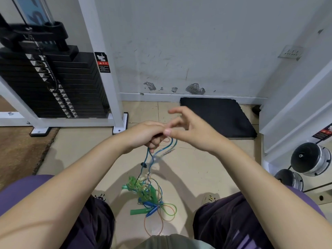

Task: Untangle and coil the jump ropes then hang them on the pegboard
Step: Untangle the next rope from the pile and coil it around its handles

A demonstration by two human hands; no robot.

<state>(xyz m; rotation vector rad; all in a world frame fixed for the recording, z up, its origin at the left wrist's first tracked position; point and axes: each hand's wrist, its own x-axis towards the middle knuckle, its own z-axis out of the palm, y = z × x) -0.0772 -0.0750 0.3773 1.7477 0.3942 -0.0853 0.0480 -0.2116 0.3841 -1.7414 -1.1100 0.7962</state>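
Observation:
A tangle of jump ropes lies on the tiled floor between my feet, with green, blue and orange cords and green and blue handles. A blue cord rises from the tangle up to my hands. My left hand grips the cord in a fist, with loops hanging below it. My right hand meets it from the right and pinches the cord between thumb and forefinger, its other fingers spread. No pegboard is in view.
A weight-stack machine with a white frame stands at the left. A black foam pad lies against the wall ahead. Dumbbells sit on a rack at the right. A brown mat covers the floor at the left.

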